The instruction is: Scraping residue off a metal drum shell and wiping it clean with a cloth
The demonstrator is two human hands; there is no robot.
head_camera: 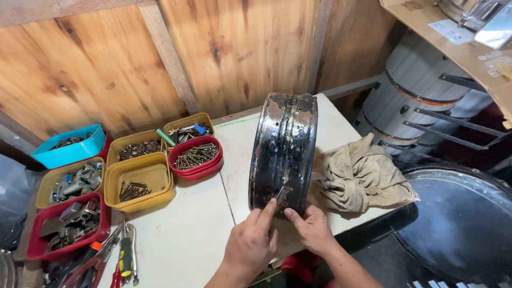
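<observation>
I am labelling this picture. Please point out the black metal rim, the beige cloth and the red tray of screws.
black metal rim (282, 149), head view, on its worn outer band.
beige cloth (362, 176), head view, on its crumpled middle.
red tray of screws (195, 169), head view, on its front wall.

Two hands in play at the bottom centre, the left hand and the right hand, both on one black metal hoop standing on edge mid-frame. One beige rag just right of it. Over on the left, seven small trays: one blue tray, four yellow trays and two red trays (screws and metal bits inside, far too many to count). One white table under it all.
</observation>
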